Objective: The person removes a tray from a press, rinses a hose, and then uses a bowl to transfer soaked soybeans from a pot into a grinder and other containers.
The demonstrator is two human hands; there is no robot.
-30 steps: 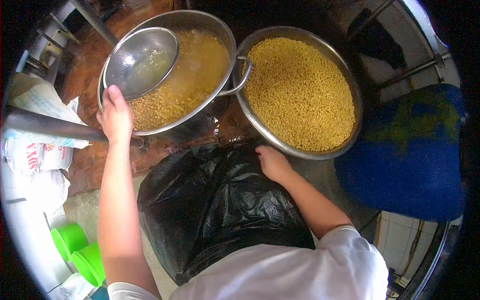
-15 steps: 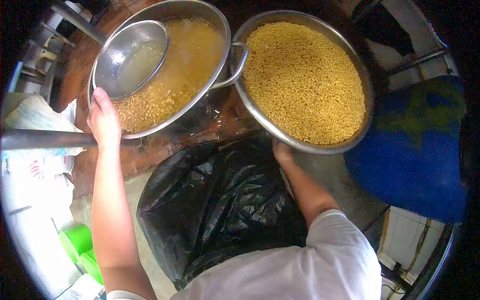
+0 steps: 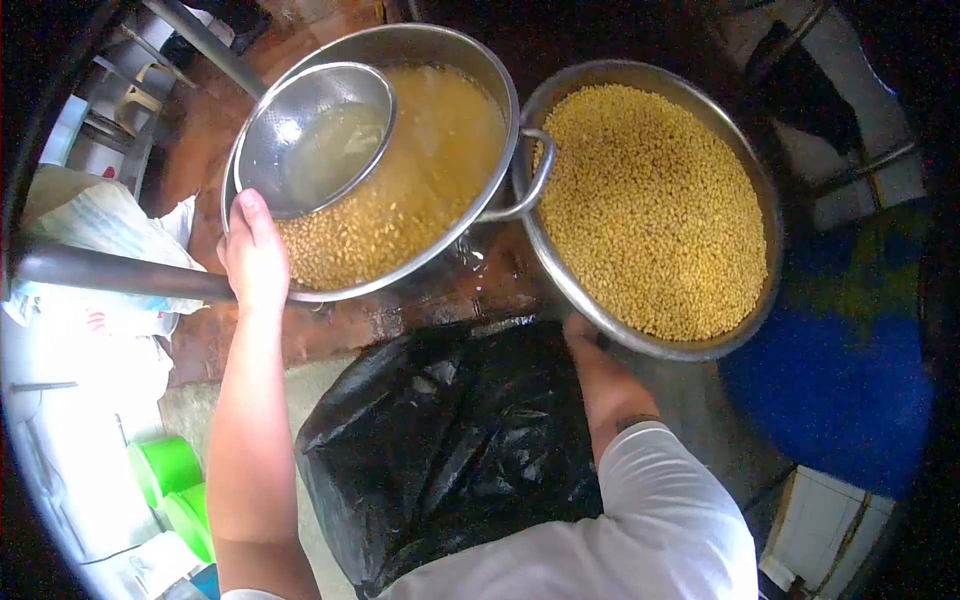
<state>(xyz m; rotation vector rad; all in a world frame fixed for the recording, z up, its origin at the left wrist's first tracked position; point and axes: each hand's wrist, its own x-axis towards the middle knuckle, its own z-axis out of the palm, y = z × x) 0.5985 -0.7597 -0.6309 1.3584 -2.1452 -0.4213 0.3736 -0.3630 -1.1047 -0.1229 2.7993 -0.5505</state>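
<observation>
At upper left, the left hand (image 3: pixel 256 255) grips the rim of the pot (image 3: pixel 470 215) of soaking beans, thumb over the edge, beside the strainer (image 3: pixel 315 135). The right hand (image 3: pixel 580 332) reaches under the basin (image 3: pixel 740 335) at right (its fingers hidden, so grip unclear). A black bag (image 3: pixel 450 440) fills lower centre.

Daylight falls from the upper left, past the left hand (image 3: pixel 255 255) gripping the pot rim (image 3: pixel 300 292), and blows the white sacks (image 3: pixel 90 370) beside that arm out to near featureless glare. The strainer (image 3: pixel 315 140) above the grip throws bright reflections. The black plastic sheet (image 3: pixel 450 440) below shines in streaks. Fisheye distortion bends everything outward, and the corners vignette to black. The blue shape (image 3: pixel 840 380) far right of the grip is soft.
</observation>
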